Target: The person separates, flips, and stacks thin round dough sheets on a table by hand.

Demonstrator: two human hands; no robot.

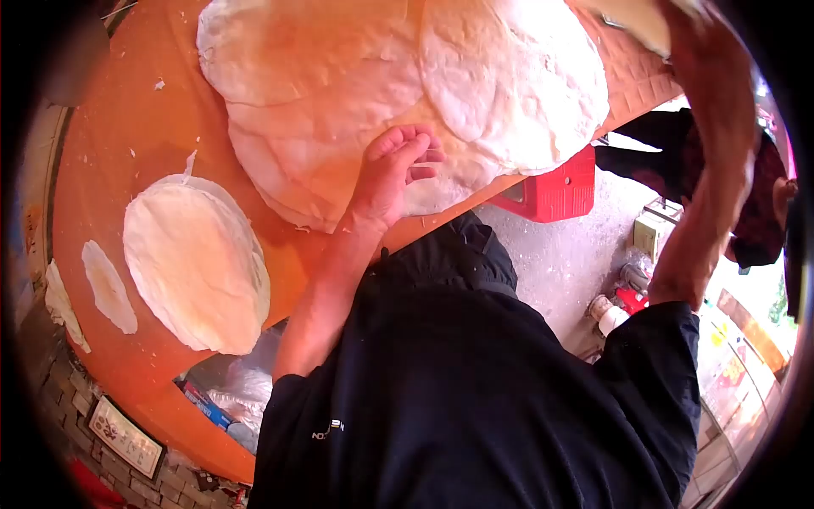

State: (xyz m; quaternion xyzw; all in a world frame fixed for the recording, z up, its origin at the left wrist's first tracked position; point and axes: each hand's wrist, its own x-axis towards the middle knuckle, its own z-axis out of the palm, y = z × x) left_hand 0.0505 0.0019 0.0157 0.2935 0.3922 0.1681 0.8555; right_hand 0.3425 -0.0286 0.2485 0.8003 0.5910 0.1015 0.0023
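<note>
Large, thin, pale sheets that look like dough or flatbread overlap in a wide pile on the orange table. Over the pile's near edge is my left hand, its fingers loosely curled with gaps between them and nothing visible in it. My right arm reaches up along the right side; my right hand is blurred and cut off at the top edge, beside a pale item I cannot make out. A smaller stack of round sheets lies on the left, with a narrow scrap beside it.
Beyond the table's near edge is a red plastic object. A person in dark clothes is at the right. Clear plastic bags and a blue box sit under the table at lower left. A framed sign stands against the bricks.
</note>
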